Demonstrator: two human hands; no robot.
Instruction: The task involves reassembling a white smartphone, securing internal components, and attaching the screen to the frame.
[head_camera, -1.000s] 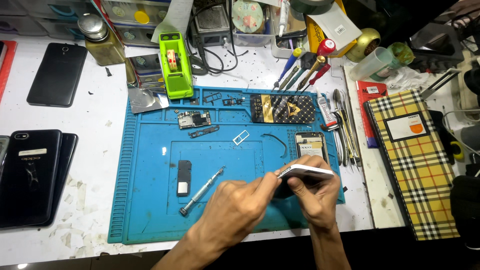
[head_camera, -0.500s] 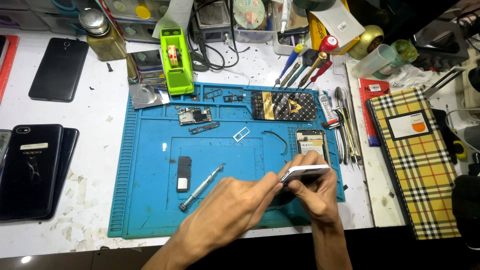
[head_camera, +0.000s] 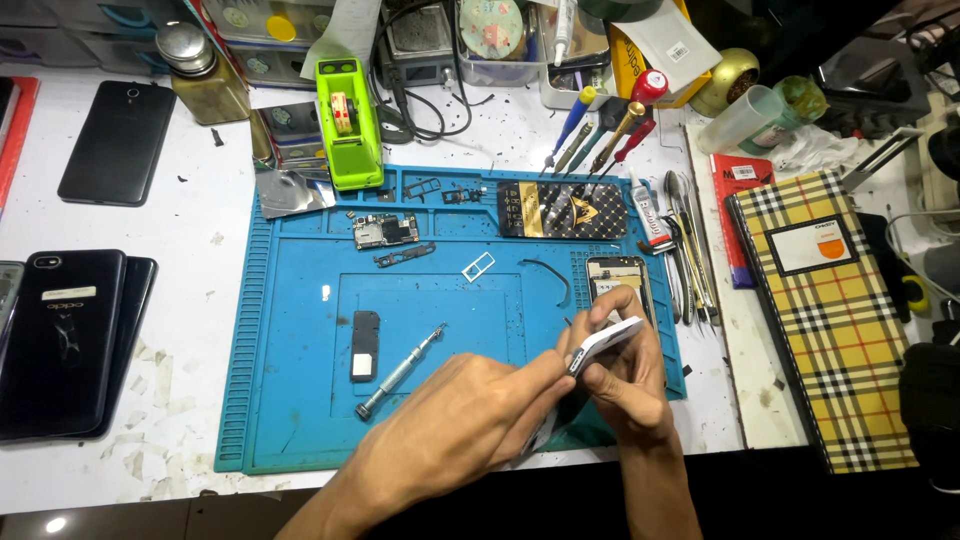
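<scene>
Left hand (head_camera: 455, 430): grip pinched on the near end of the white phone frame (head_camera: 605, 342).
Right hand (head_camera: 625, 375): grip clamped round the frame from behind.
Frame: held tilted above the blue mat's (head_camera: 300, 400) near right corner.
Screwdriver (head_camera: 400, 370): lies on the mat, just left of the hands.
Black module (head_camera: 365, 345): beside the screwdriver.
</scene>
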